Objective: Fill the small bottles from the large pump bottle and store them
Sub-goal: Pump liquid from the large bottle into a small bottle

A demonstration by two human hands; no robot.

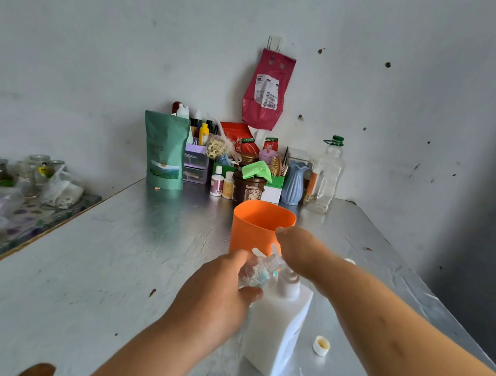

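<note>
Head: L hand (219, 290) holds small bottle (259, 271) at pump bottle (279, 325).

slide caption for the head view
The left hand holds a small clear bottle at the white pump bottle while the right hand rests on its pump.

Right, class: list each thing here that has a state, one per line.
Pump bottle: upright.
Small bottle: uncapped, tilted, neck towards the pump.
Cap: off, lying on the table.
Cup: upright, open.
Left hand: grips the small bottle.
Right hand: on the pump's top.
</note>
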